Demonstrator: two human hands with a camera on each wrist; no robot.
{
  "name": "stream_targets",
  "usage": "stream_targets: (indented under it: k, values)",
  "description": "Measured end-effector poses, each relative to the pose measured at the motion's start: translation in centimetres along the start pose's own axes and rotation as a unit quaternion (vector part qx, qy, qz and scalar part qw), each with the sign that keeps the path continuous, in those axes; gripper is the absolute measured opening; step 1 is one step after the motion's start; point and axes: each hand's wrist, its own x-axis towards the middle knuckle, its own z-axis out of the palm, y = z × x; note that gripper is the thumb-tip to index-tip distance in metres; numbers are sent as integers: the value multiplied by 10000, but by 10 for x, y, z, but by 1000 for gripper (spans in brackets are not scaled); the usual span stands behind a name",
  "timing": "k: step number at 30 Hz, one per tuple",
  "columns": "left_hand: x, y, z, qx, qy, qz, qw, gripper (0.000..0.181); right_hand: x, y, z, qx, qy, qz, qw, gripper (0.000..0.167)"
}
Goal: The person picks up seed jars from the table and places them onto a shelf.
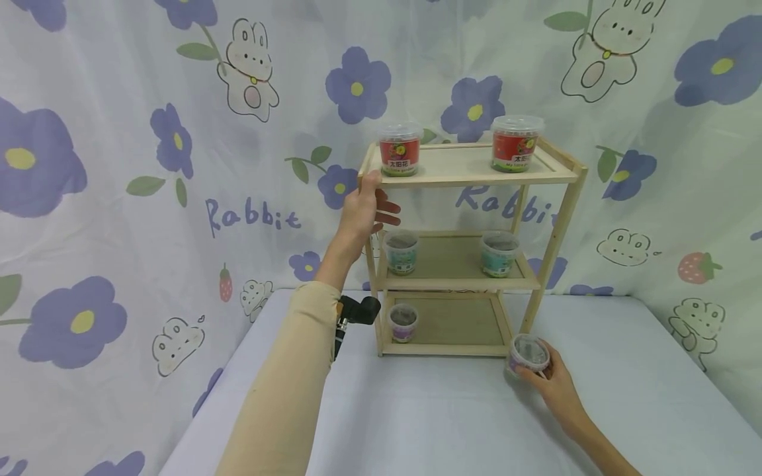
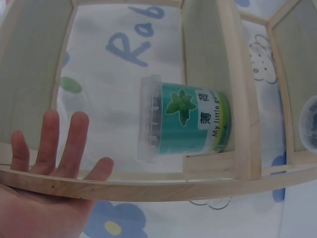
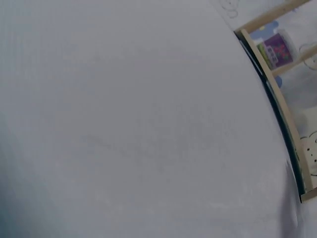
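A light wooden three-tier rack [image 1: 470,283] stands on the white table. My left hand [image 1: 360,215] rests at its upper left corner, thumb at the top edge, fingers extended past the post; the left wrist view shows these fingers [image 2: 74,144] straight and spread. Nearest to them is a lidded plastic cup with a teal mint-plant label [image 2: 183,116] on the middle tier. Low at the rack's front right corner, my right hand [image 1: 558,390] grips a small clear-lidded cup with a purple label [image 1: 528,355]. The right wrist view shows neither this hand nor its cup.
Two red-labelled cups, left [image 1: 399,151] and right [image 1: 516,144], stand on the top tier. Another teal-labelled cup [image 1: 499,254] sits at the middle tier's right. A purple-labelled cup [image 1: 403,324] occupies the bottom tier's left. Behind hangs a rabbit-and-flower cloth [image 1: 250,165].
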Motion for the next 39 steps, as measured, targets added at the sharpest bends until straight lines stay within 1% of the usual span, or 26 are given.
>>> stream_targets:
  k: [7, 12, 18, 24, 31, 37, 39]
  values:
    - [1, -1, -2, 7, 41, -4, 10000, 53, 1, 3, 14, 70, -55, -236, 9997, 79]
    - [2, -2, -2, 12, 54, -45, 10000, 54, 3, 1, 23, 213, -71, -383, 9990, 78]
    - [3, -4, -2, -56, 30, -74, 10000, 53, 9, -4, 31, 148, -154, -384, 9990, 78]
    - [3, -6, -2, -95, 43, -87, 9999, 53, 17, -7, 41, 207, -205, -390, 9988, 81]
    - [2, -3, -1, -120, 31, -69, 9999, 53, 26, -13, 50, 237, -175, -496, 9983, 79]
    - [2, -1, 0, -111, 51, -53, 9999, 56, 34, -20, 54, 173, -119, -450, 9988, 80]
    - [1, 0, 1, -101, 60, -51, 9999, 58, 38, -21, 56, 246, -115, -459, 9986, 80]
